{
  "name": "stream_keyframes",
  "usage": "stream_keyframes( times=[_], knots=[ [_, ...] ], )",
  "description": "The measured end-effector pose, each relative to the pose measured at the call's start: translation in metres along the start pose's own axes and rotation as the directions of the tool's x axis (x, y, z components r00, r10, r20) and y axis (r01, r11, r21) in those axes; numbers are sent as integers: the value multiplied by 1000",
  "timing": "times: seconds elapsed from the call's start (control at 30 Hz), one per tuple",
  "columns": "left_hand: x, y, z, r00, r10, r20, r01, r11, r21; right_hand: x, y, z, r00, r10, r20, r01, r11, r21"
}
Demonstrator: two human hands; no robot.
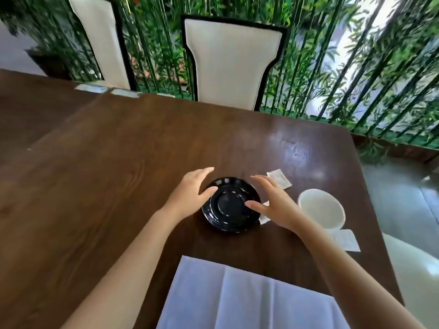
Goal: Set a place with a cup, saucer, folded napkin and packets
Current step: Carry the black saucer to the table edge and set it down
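Observation:
A black saucer (pixel 230 205) lies on the dark wooden table (pixel 118 174). My left hand (pixel 190 193) is at its left rim, fingers spread, thumb on the edge. My right hand (pixel 273 200) hovers at its right rim, fingers apart, thumb over the rim. A white cup (pixel 321 208) stands to the right of the saucer. One white packet (pixel 279 178) lies beyond my right hand, another (pixel 346 239) near the cup's front, and a third (pixel 264 218) peeks out under my right hand. A white napkin (pixel 249 298) lies spread near the front edge.
Two white chairs with black frames (pixel 231 62) (pixel 102 41) stand at the table's far side, with green bamboo behind. The table's right edge runs close to the cup. A second table (pixel 35 103) adjoins on the left.

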State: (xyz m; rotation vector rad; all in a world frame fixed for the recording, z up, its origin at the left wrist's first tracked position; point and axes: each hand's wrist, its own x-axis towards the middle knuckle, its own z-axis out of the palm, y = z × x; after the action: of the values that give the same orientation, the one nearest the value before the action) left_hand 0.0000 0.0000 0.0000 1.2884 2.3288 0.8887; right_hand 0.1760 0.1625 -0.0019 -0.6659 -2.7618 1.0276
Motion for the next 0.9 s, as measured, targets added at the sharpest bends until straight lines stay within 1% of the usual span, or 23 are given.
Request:
stream_keyframes(
  times=[0.07,0.13,0.2,0.3,0.4,0.53,0.63,0.7,0.8,0.9],
  knots=[
    [1,-7,7,999,-38,3,38,999,12,3,7,7,997,65,29,-65,998,4],
    [-2,-14,17,996,-87,23,87,995,41,3,15,16,989,131,65,-128,990,-52],
    [-2,-21,25,987,-159,16,157,986,52,5,22,24,984,170,54,-166,983,-73],
    [-2,-28,33,970,-243,-21,244,970,21,8,27,30,983,182,16,-181,982,-59],
    [-2,-31,39,956,-290,-51,286,956,-67,10,31,34,984,178,-8,-178,984,-20],
    [1,-31,43,934,-355,-45,342,921,-186,12,32,34,983,179,-44,-177,983,47],
    [0,-27,43,908,-418,-13,388,852,-351,14,30,34,978,201,-53,-197,978,75],
    [-1,-23,42,893,-449,5,407,805,-431,15,29,33,975,213,-59,-207,974,95],
    [-3,-15,40,879,-476,19,418,752,-510,16,24,31,968,238,-73,-229,966,117],
    [-6,-6,32,873,-488,16,409,713,-570,16,16,25,963,246,-107,-223,957,188]
  ],
)
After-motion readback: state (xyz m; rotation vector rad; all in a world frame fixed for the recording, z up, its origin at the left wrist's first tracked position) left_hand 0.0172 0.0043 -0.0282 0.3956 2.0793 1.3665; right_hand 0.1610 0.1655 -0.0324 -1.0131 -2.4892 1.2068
